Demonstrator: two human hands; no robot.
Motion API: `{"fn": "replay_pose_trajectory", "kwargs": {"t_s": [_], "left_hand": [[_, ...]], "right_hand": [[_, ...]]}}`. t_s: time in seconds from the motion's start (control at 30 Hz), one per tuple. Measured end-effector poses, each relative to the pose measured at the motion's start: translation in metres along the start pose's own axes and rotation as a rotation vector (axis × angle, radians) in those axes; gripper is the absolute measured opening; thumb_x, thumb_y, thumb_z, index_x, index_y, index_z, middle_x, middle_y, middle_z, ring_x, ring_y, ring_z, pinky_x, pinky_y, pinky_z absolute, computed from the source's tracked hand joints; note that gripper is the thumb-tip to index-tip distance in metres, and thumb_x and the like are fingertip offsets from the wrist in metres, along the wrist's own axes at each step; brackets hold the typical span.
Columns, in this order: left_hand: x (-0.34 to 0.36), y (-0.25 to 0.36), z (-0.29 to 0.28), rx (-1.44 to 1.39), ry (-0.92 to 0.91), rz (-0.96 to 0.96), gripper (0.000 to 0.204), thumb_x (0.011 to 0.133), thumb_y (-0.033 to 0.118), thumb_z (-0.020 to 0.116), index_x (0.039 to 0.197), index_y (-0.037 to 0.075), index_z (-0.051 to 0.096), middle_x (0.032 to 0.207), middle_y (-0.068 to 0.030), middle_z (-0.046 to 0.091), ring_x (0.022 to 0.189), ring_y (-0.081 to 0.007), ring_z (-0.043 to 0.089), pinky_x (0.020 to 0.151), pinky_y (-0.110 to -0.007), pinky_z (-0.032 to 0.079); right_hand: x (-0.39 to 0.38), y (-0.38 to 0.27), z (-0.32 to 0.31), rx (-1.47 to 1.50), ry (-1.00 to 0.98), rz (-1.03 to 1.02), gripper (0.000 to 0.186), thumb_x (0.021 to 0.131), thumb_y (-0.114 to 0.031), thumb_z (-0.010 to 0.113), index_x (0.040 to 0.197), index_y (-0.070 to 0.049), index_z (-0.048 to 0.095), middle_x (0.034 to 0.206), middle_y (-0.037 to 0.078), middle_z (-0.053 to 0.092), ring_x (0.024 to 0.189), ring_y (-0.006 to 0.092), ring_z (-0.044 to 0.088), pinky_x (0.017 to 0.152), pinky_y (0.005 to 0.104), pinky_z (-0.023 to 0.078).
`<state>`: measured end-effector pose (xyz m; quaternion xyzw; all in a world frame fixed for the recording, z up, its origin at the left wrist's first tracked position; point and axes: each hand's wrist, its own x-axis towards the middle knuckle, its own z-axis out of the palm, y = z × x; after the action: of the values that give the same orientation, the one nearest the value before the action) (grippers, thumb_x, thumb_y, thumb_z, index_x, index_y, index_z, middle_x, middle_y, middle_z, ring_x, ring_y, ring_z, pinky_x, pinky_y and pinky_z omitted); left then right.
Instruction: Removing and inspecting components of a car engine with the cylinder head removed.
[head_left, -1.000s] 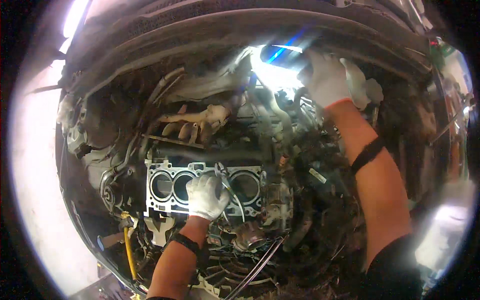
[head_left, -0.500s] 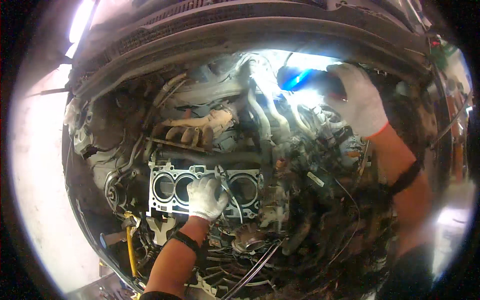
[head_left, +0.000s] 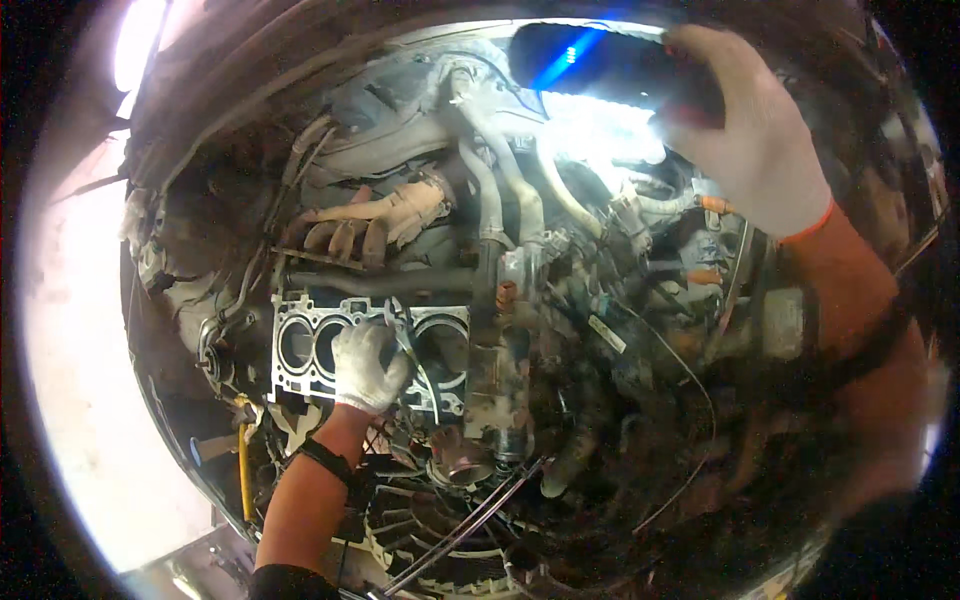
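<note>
My left hand, in a white work glove, is closed over the middle of the bare engine block. It grips what looks like a pair of pliers; a thin, pale curved handle sticks out beside the fingers, and the palm hides the rest. Round cylinder bores show on both sides of the glove. Up at the far right, my right hand, also gloved, is wrapped round a dark work light with a blue glowing strip. Its lit face shines brightly on the hoses below.
A rusty exhaust manifold lies beyond the block. Pale hoses run down the middle of the engine bay. Thin metal rods slant across the near side, close to a finned round part. A yellow handle stands at left.
My right hand has lifted the work light up and away, lighting more of the hoses. The whole view has shifted, so the block appears farther left. The left hand keeps its hold.
</note>
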<state>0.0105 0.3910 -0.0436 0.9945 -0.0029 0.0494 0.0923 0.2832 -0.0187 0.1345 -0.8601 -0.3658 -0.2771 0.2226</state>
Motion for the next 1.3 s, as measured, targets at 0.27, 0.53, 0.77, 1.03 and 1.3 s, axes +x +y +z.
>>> {"fn": "replay_pose_trajectory", "kwargs": {"t_s": [0.27,0.53,0.77,1.03,1.3], "left_hand": [[0.004,0.009,-0.005,0.042,-0.007,-0.009,0.04,0.076,0.026,0.069,0.11,0.005,0.067,0.11,-0.0156,0.066,0.102,-0.0391,0.058,0.093,-0.051,0.043],[0.006,0.009,-0.004,0.03,-0.118,-0.059,0.043,0.075,0.031,0.069,0.109,0.006,0.066,0.11,-0.017,0.066,0.101,-0.0405,0.059,0.092,-0.052,0.043],[0.003,0.016,-0.007,0.06,-0.059,-0.048,0.037,0.077,0.031,0.069,0.105,0.007,0.068,0.109,-0.0157,0.067,0.103,-0.0395,0.058,0.094,-0.051,0.042],[0.004,0.017,-0.009,0.089,-0.093,-0.052,0.035,0.077,0.029,0.068,0.103,0.006,0.068,0.104,-0.0144,0.066,0.101,-0.0399,0.057,0.092,-0.051,0.042],[0.009,0.027,-0.025,-0.202,-0.128,-0.383,0.023,0.085,0.027,0.066,0.09,0.006,0.075,0.096,-0.0159,0.072,0.09,-0.0356,0.065,0.083,-0.043,0.048]], "right_hand": [[0.017,-0.016,-0.024,-0.008,-0.264,0.133,0.046,0.086,-0.022,0.08,0.119,0.003,0.062,0.099,0.02,0.067,0.093,0.0328,0.07,0.086,0.0415,0.058],[0.01,0.014,0.002,0.087,-0.024,0.097,0.052,0.079,-0.015,0.081,0.127,-0.005,0.063,0.119,0.02,0.066,0.11,0.0411,0.065,0.095,0.0458,0.053],[0.006,0.022,0.009,0.045,0.034,0.033,0.049,0.077,-0.019,0.083,0.12,-0.005,0.063,0.105,0.019,0.066,0.1,0.04,0.068,0.088,0.049,0.056],[0.007,0.023,0.009,0.037,0.005,0.049,0.047,0.079,-0.021,0.083,0.119,-0.005,0.064,0.106,0.018,0.066,0.1,0.0403,0.068,0.087,0.0491,0.057],[0.006,0.028,0.011,0.053,0.039,0.048,0.047,0.081,-0.023,0.082,0.12,-0.005,0.064,0.108,0.019,0.066,0.101,0.0402,0.069,0.087,0.0494,0.057]]}}
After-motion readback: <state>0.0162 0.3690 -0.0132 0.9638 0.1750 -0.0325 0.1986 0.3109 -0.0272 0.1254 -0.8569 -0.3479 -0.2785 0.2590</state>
